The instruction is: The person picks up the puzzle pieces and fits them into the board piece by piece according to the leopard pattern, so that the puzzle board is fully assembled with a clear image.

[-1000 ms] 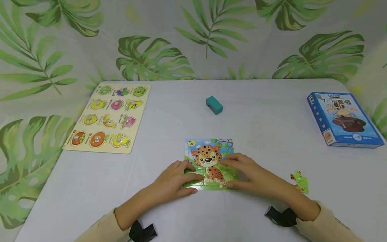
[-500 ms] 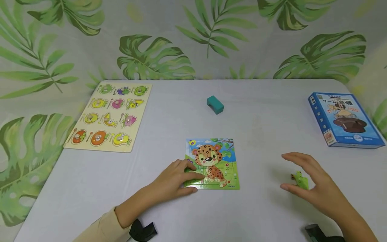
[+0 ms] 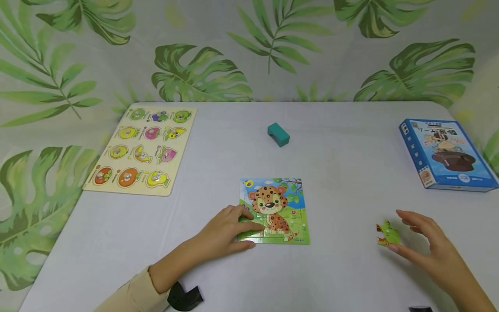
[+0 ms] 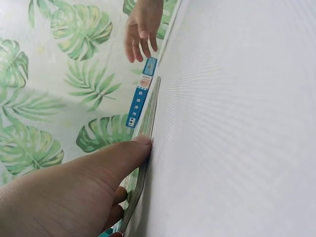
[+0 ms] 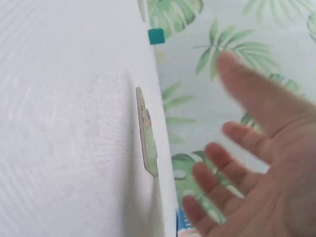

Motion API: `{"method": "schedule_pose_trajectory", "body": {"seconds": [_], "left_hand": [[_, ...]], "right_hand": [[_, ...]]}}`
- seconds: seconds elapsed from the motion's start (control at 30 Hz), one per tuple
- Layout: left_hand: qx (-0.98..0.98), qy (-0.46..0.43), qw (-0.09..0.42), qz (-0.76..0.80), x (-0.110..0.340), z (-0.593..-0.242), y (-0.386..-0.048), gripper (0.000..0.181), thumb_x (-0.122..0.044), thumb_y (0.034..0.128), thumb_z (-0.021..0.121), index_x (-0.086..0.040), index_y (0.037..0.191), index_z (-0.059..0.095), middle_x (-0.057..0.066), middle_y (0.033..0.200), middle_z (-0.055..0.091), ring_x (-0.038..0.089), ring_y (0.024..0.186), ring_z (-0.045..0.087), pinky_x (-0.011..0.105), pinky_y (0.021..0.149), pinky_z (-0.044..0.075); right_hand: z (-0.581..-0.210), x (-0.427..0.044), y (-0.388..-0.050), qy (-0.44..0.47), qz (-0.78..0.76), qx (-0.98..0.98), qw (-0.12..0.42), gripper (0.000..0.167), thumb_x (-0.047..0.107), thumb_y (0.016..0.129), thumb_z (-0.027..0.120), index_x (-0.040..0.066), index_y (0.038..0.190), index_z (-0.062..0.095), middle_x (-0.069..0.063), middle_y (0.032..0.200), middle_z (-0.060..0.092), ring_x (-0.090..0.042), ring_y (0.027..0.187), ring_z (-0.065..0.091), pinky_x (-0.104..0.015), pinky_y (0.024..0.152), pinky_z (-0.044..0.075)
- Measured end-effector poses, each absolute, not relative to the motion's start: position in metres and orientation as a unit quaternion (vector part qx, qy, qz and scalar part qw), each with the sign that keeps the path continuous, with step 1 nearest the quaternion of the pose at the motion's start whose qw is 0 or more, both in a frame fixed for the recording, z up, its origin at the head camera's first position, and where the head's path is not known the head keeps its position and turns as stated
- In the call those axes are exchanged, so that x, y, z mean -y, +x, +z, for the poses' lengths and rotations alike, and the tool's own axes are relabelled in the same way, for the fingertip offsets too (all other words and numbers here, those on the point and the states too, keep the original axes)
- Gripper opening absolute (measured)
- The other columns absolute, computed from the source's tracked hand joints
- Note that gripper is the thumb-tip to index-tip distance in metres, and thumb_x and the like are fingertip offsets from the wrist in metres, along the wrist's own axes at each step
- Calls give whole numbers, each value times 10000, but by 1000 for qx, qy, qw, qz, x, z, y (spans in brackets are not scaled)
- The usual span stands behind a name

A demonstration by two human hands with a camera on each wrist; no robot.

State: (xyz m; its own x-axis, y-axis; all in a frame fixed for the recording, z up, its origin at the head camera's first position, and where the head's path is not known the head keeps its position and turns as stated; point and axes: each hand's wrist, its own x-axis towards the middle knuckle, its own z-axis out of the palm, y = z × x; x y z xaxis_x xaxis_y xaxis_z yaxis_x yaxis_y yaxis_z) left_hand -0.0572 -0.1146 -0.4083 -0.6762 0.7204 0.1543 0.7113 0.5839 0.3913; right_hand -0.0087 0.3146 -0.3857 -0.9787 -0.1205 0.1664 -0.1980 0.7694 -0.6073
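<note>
A jigsaw puzzle with a spotted leopard cub lies flat on the white table. My left hand rests on its lower left part, fingers on top and thumb along the near edge. In the left wrist view, the thumb touches the edge of the puzzle board. Right of the puzzle lie loose green puzzle pieces, seemingly overlapping; how many I cannot tell. Around their right side my right hand is spread, thumb near them. The right wrist view has the pieces apart from the fingers.
A teal arched block sits behind the puzzle. At the far left lies a wooden fruit peg board. A blue game box stands on the right. Behind the table hangs a leaf-print cloth.
My right hand has left the puzzle's right side and moved right to the loose pieces, its fingers spread. The left hand has stayed on the puzzle.
</note>
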Motion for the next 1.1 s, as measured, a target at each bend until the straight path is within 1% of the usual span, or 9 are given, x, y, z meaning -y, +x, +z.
{"method": "schedule_pose_trajectory", "body": {"seconds": [0.1, 0.23, 0.33, 0.4, 0.53, 0.77, 0.87, 1.0, 1.1], "left_hand": [[-890, 403, 10, 215, 115, -409, -57, 383, -411, 807, 638, -322, 1177, 593, -32, 1134, 483, 132, 1016, 416, 287, 860, 348], [-891, 401, 15, 214, 114, -408, -57, 383, -413, 808, 635, -325, 1179, 591, -35, 1140, 480, 135, 1027, 413, 291, 868, 345], [-890, 402, 15, 212, 114, -408, -57, 381, -413, 810, 633, -324, 1178, 592, -36, 1143, 479, 137, 1032, 413, 295, 876, 343], [-889, 405, 12, 212, 114, -407, -57, 381, -412, 810, 632, -322, 1178, 592, -35, 1144, 479, 136, 1032, 413, 296, 879, 342], [-887, 410, 3, 210, 115, -408, -57, 376, -410, 813, 630, -318, 1176, 593, -29, 1151, 472, 141, 1041, 412, 303, 893, 338], [-887, 413, -5, 207, 115, -409, -57, 373, -409, 815, 628, -315, 1174, 593, -22, 1169, 462, 161, 1079, 405, 328, 929, 326], [-887, 415, -5, 203, 115, -410, -57, 372, -410, 817, 624, -314, 1175, 591, -22, 1172, 460, 164, 1089, 402, 335, 941, 319], [-888, 417, -11, 195, 114, -409, -57, 367, -405, 818, 623, -308, 1170, 594, -16, 1173, 462, 173, 1092, 407, 346, 957, 311], [-887, 420, -16, 191, 114, -408, -57, 363, -398, 817, 624, -301, 1166, 596, -5, 1192, 465, 183, 1109, 409, 353, 969, 302]], "right_hand": [[-393, -321, -11, 82, 316, 945, 26, 766, 103, 675, 781, 72, 1337, 398, -131, 1262, 387, 128, 1003, 282, 11, 765, 204], [-401, -328, -13, 80, 290, 954, -14, 789, 171, 692, 775, 48, 1352, 360, -218, 1257, 373, -146, 1099, 361, -3, 869, 160], [-405, -332, -13, 81, 278, 957, -35, 775, 183, 712, 760, 4, 1346, 351, -255, 1252, 380, -415, 1091, 347, -271, 1054, 145], [-406, -334, -14, 82, 278, 956, -40, 733, 163, 725, 747, -9, 1332, 373, -254, 1238, 404, -429, 1118, 339, -495, 1012, 162], [-406, -334, -15, 87, 262, 961, -34, 663, 166, 734, 739, -12, 1297, 439, -251, 1184, 456, -436, 1090, 380, -616, 866, 261], [-400, -326, -18, 85, 222, 971, -24, 633, 237, 703, 765, -60, 1202, 512, -246, 1080, 501, -426, 977, 457, -581, 745, 364], [-394, -319, -19, 96, 231, 968, 0, 627, 215, 680, 785, -21, 1197, 519, -178, 1063, 519, -285, 951, 487, -537, 726, 390], [-380, -301, -22, 126, 267, 955, 29, 630, 168, 650, 806, 61, 1201, 519, -46, 1051, 519, -17, 942, 421, -214, 816, 385], [-369, -282, -26, 168, 293, 940, 46, 657, 129, 616, 823, 85, 1198, 521, 11, 1054, 510, 33, 964, 380, -40, 766, 269]]}}
